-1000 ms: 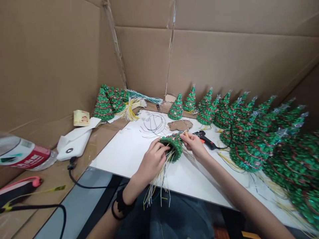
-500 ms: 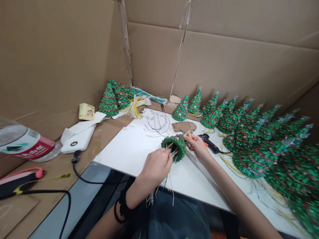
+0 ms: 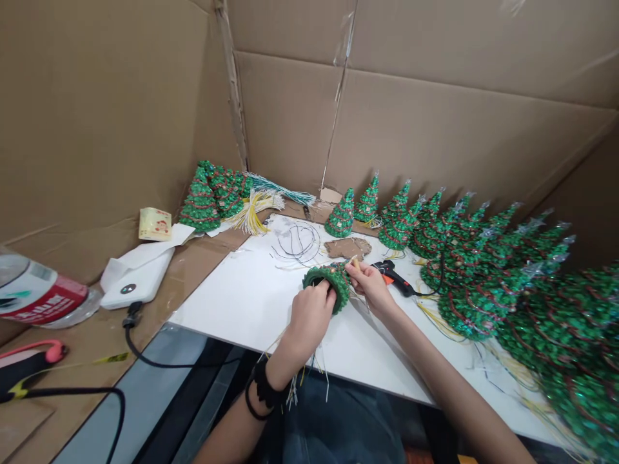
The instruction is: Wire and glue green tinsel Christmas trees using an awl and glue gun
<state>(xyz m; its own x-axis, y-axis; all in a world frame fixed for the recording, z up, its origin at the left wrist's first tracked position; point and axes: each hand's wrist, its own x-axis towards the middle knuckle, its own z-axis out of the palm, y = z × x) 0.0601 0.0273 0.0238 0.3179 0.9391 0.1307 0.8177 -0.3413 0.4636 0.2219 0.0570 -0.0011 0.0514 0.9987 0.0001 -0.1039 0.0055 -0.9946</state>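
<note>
A hollow green Christmas tree ornament (image 3: 342,293) lies on its side, its round open base facing me. My left hand (image 3: 312,316) reaches into that opening with curled fingers. The fingertips are hidden inside, so what they pinch cannot be seen. Thin white and yellow wires (image 3: 293,390) hang below the left hand, over the table's front edge. On the tree's right side, my right hand (image 3: 370,287) is closed round a small tool with a tan wooden handle (image 3: 356,263). The tool's far end is hard to make out.
A glue gun (image 3: 396,278) lies right of the hands, its cord running towards rows of finished trees (image 3: 478,303). Behind are a torn cardboard piece (image 3: 348,248) and loose dark wire (image 3: 297,245). Leftwards are wire bundles (image 3: 254,209), a white power bank (image 3: 138,283) and a bottle (image 3: 46,296).
My left hand has moved from the wires at the opening to inside the tree's base. The right hand keeps its grip on the tool. The whole view has shifted slightly.
</note>
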